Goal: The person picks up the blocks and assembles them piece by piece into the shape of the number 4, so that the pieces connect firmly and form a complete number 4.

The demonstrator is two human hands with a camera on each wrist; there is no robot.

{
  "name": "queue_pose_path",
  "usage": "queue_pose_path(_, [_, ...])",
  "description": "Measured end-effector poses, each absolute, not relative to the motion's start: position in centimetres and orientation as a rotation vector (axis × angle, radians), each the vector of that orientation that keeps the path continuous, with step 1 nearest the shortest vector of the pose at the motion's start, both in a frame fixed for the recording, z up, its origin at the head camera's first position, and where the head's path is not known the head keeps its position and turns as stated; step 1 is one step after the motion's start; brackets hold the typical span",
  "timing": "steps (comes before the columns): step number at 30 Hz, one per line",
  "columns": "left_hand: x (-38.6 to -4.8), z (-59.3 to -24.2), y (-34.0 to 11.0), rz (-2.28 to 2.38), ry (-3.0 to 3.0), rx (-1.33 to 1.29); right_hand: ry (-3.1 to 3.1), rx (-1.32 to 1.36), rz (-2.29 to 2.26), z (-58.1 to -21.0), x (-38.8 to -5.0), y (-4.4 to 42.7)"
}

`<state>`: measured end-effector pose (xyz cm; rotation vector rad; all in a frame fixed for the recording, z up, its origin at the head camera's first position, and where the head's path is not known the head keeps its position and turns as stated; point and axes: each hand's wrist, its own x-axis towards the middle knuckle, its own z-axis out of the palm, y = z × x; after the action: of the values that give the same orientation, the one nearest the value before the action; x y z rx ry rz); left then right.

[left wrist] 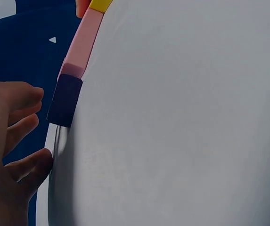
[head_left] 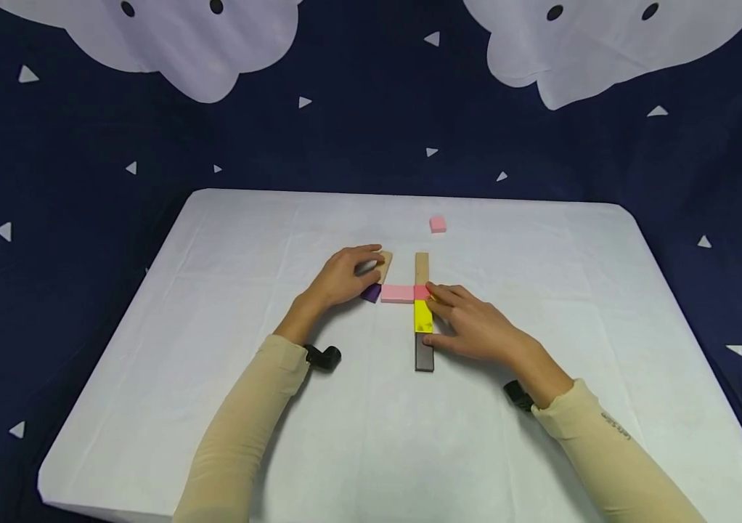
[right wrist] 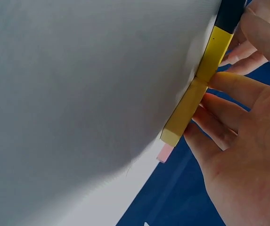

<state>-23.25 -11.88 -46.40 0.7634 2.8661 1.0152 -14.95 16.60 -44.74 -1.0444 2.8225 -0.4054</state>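
In the head view, my left hand (head_left: 343,277) is at the left side of a slanted wooden block (head_left: 384,267), its fingertips by the block's edge. A purple block (head_left: 372,293) lies just below that hand. From there a pink block (head_left: 398,293) runs right to a red block (head_left: 421,292) in an upright column. The column also has a wooden block (head_left: 422,269) at the top, a yellow block (head_left: 423,317) and a dark grey block (head_left: 424,353) at the bottom. My right hand (head_left: 475,323) touches the column's right side with spread fingers, thumb at the grey block.
A small pink cube (head_left: 438,224) sits apart near the back of the white-covered table (head_left: 227,436). Behind the table hangs a dark blue cloth (head_left: 364,138) with white clouds and triangles. Each wrist wears a small black camera (head_left: 324,358).
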Motion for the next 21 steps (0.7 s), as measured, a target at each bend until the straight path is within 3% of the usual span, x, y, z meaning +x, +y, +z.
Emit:
queue_pose_path(11, [-22.0, -46.1, -12.0, 0.858, 2.861, 0.873, 2.816, -1.033, -0.404, -44.7, -15.0, 16.6])
queue_pose_path(21, [-22.0, -46.3, -11.7, 0.824, 2.883, 0.819, 2.822, -1.036, -0.395, -44.8, -15.0, 16.7])
